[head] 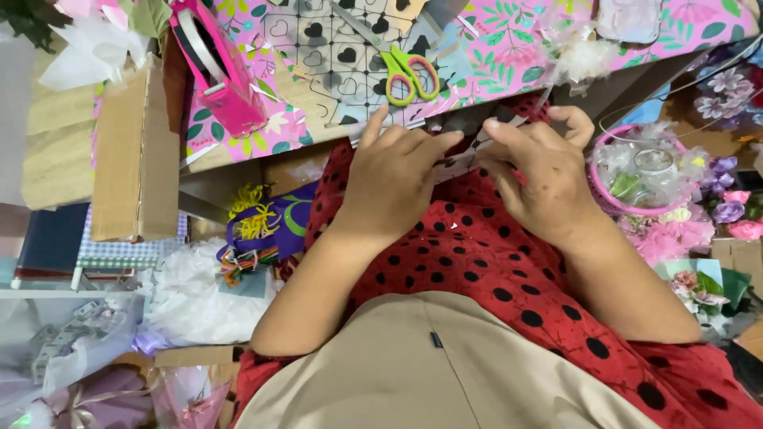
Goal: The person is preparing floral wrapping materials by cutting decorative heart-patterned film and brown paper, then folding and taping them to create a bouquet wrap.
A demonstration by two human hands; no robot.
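My left hand (pixel 397 179) and my right hand (pixel 536 171) meet over my lap, both pinching a small folded piece of black-and-white patterned paper (pixel 469 155). Most of the paper is hidden under my fingers. My lap is covered by a red cloth with black dots (pixel 493 270). Just beyond my hands lies a sheet of grey paper with black hearts (pixel 334 56) on the table, with green-and-pink scissors (pixel 409 71) resting on it.
A pink tape dispenser (pixel 218 67) stands at the table's left on the floral pink table cover (pixel 509 40). A cardboard box (pixel 131 159) sits left. A pink basket of artificial flowers (pixel 648 171) is right. Ribbons and wrapping plastic (pixel 199 294) lie below left.
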